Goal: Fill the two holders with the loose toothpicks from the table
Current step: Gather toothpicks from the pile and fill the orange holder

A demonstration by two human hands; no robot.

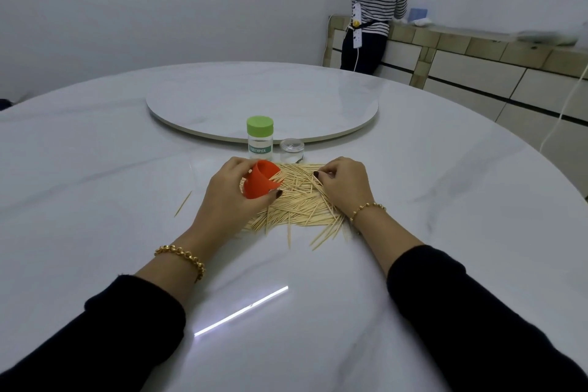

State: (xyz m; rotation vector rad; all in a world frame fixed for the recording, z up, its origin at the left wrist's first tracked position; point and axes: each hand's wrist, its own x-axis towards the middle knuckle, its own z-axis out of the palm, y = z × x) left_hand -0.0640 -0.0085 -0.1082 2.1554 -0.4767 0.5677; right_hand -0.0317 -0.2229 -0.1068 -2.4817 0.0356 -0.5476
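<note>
A heap of loose wooden toothpicks lies on the white marble table in front of me. My left hand grips an orange holder, tilted on its side with its mouth toward the heap and a few toothpicks poking from it. My right hand rests on the right side of the heap, its fingers curled and pinching toothpicks. Behind the heap stands a clear holder with a green lid labelled TOOTHPICK. Next to it is a small clear lid or jar.
A round lazy Susan sits behind the holders. One stray toothpick lies left of my left hand. A person in a striped top stands at a counter at the back right.
</note>
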